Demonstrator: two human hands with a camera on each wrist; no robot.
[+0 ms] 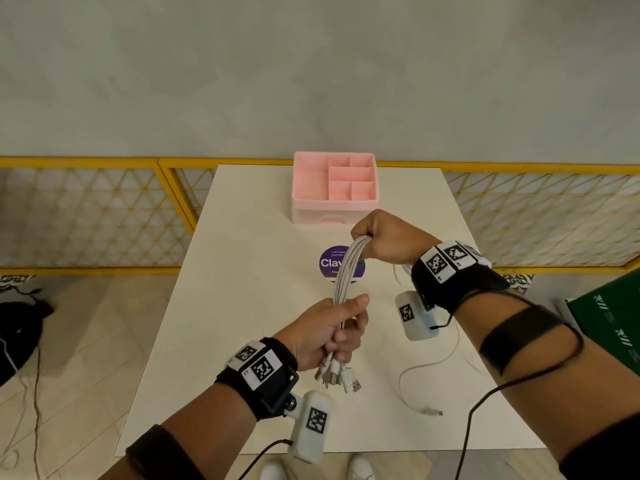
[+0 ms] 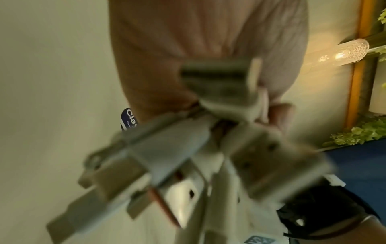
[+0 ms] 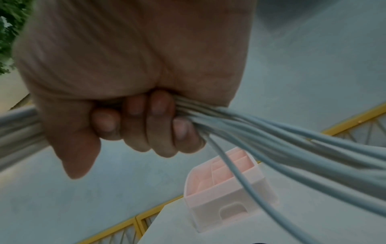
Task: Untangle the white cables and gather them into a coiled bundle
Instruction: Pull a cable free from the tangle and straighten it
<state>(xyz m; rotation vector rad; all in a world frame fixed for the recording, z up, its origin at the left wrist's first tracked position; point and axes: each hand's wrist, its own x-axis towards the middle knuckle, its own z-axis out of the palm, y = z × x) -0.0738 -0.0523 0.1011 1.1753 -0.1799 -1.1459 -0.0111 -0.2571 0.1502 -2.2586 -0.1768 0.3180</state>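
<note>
Gripping one bunch of white cables (image 1: 346, 275) between them, both hands hold it in the air above the white table (image 1: 242, 271). The left hand (image 1: 329, 332) is nearer the person, its fingers curled round the lower part of the bunch with the thumb laid along the strands; just below that fist the USB plugs (image 1: 341, 375) stick out in a loose fan. From there the strands run up and away, side by side, to the right hand (image 1: 388, 239), which is closed in a fist over their upper part. The right wrist view shows four fingertips (image 3: 158, 105) folded tightly against the palm with the cables (image 3: 271, 140) passing through the fist and spreading out on the far side. The left wrist view is blurred, showing only plugs (image 2: 167, 148) close to the lens under the palm. One more thin white cable (image 1: 415, 375) lies loose on the table below the right forearm, its small connector near the table's front edge. A round purple sticker (image 1: 332, 263) lies on the table behind the bunch, and a pink organiser box (image 1: 334, 183) with open compartments stands at the far edge.
</note>
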